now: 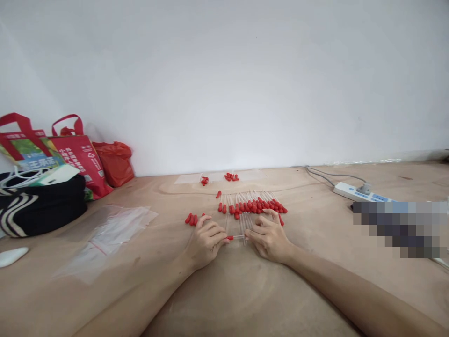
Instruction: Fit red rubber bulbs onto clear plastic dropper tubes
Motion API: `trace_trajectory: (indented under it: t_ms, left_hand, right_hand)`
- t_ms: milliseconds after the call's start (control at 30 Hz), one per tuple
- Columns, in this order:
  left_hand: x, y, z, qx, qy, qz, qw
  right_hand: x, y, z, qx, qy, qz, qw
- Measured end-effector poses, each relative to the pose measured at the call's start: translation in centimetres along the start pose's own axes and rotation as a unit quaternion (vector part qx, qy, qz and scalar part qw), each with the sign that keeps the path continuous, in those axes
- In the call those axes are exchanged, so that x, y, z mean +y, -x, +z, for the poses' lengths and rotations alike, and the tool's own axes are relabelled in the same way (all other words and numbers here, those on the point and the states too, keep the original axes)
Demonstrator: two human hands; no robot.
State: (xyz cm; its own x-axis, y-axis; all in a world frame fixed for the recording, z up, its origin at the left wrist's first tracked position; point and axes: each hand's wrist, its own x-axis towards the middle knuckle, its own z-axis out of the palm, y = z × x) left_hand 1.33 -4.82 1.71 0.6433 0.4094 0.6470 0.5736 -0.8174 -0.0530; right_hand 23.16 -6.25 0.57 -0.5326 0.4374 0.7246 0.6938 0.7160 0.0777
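My left hand (209, 239) pinches a red rubber bulb (230, 238) between thumb and fingers. The bulb meets one end of a clear thin dropper tube (239, 237) lying crosswise, whose other end is pinched by my right hand (268, 238). How far the bulb sits on the tube is too small to tell. Beyond my fingers lie several bare clear tubes (247, 221). A row of droppers with red bulbs (259, 204) lies behind these, tubes pointing to the wall. Several loose red bulbs (191, 219) rest beside my left hand, partly hidden by it.
Clear plastic bags (105, 234) lie at left, near a black bag (45, 206), a red shopping bag (82, 161) and a red plastic bag (114, 161). More red bulbs (232, 177) lie near the wall. A power strip (361, 193) with a grey cable stands at right, beside a blurred-out patch.
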Motion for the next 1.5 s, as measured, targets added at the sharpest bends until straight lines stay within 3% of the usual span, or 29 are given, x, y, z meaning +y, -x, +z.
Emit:
trace_trajectory:
  t_ms: [267,367,533,833,1033,1267,1500]
  left_hand:
    - [-2.8,2.3,-1.2,0.023,-0.006,-0.068,0.997]
    - [-3.0,2.3,-1.0,0.038,0.011,-0.077,0.996]
    - [-3.8,1.8,-0.6,0.091,-0.026,-0.162,0.982]
    - [-6.2,-1.8,-0.4,-0.056,-0.079,-0.341,0.935]
    - [-6.2,-2.9,0.4,-0.159,-0.089,-0.364,0.913]
    - [-4.6,-4.2,1.1,-0.108,-0.085,-0.317,0.938]
    - [-3.2,-4.0,2.6,-0.086,-0.110,-0.291,0.946]
  right_hand:
    - [3.3,2.5,-1.0,0.018,0.049,0.106,0.993]
    - [3.3,2.4,-0.8,0.011,0.050,0.120,0.991]
    - [2.9,2.1,-0.4,0.025,0.060,0.161,0.985]
    - [3.0,1.7,0.1,-0.036,0.079,0.167,0.982]
    - [2.2,1.4,-0.7,-0.116,0.075,0.150,0.979]
    - [2.1,1.2,-1.1,-0.178,0.061,0.148,0.971]
    - [2.2,1.3,-1.1,-0.170,0.053,0.151,0.972]
